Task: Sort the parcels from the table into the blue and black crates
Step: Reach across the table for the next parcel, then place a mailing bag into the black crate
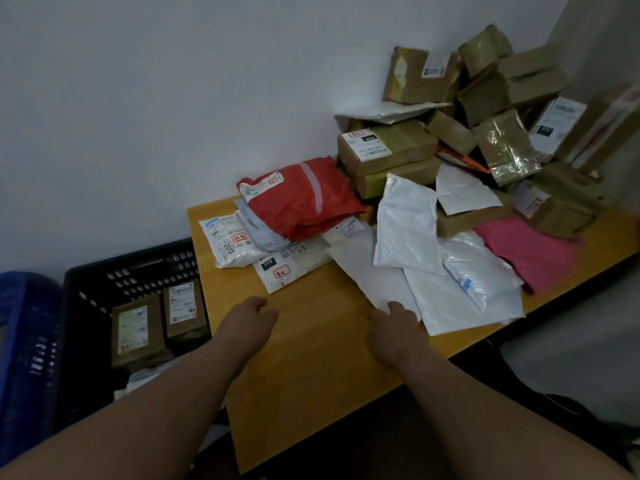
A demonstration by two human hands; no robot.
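Observation:
A wooden table carries a heap of parcels. Soft white mailers lie at the middle, with a red bag on labelled white packets at the left. A pink mailer lies at the right and brown cardboard boxes are stacked at the back. My left hand hovers over bare wood, fingers loosely curled and holding nothing. My right hand rests at the near edge of a flat white mailer; its fingertips are hidden. The black crate holds two boxes.
The blue crate stands at the far left beside the black one, both on the floor below the table's left end. A pale wall runs behind the table. Dark floor shows under the table's front edge.

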